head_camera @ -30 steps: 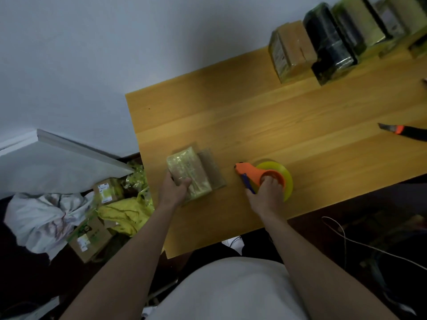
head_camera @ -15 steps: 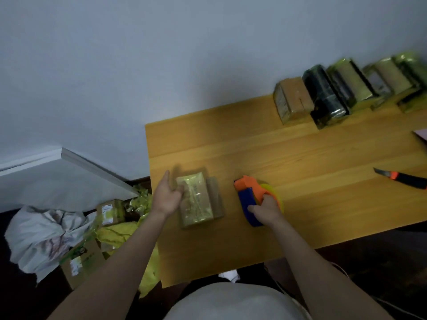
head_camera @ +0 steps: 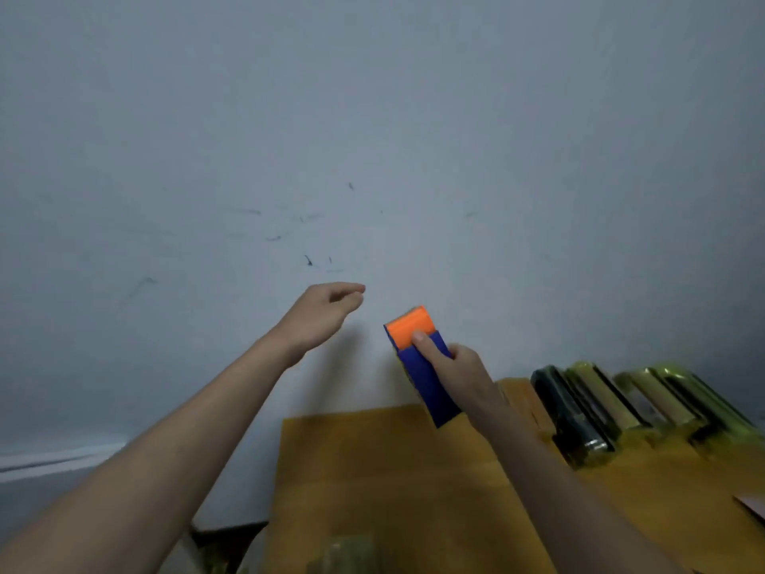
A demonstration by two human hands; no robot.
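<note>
Closest to you, at the bottom edge, a wrapped bundle (head_camera: 347, 553) lies on the desk (head_camera: 372, 470). The frame cuts it off, and it is so blurred that you can make out only a dull greenish, glossy patch. Your forearms run up from the lower corners. The right one hides a strip of the desk and part of a brown box (head_camera: 517, 397) behind it. The desk is smooth yellow-orange wood with a straight left edge. At the right border a pale pinkish corner (head_camera: 751, 505) pokes in, and you cannot tell what it belongs to.

Higher up, your right hand (head_camera: 455, 370) grasps the tape dispenser (head_camera: 418, 366), which is raised off the desk in front of the wall. Your thumb lies along its top, and your fingers wrap underneath, mostly hidden. The dispenser is hard plastic, a flat blue body with a rounded orange head, and its roll is out of sight.

Your left hand (head_camera: 323, 312) is lifted to the left of the dispenser and apart from it, with its fingertips drawn toward the thumb. Nothing shows between them, so you cannot tell whether they pinch anything.

Farther back on the right, a row of wrapped packs (head_camera: 621, 403) stands along the desk's far side. They are block-shaped, in shiny film that runs from dark green to olive-gold, and their edges are smeared by blur.

Beyond everything is the wall (head_camera: 372, 118), matte pale grey-blue, with a few thin dark scuff marks (head_camera: 308, 261).
</note>
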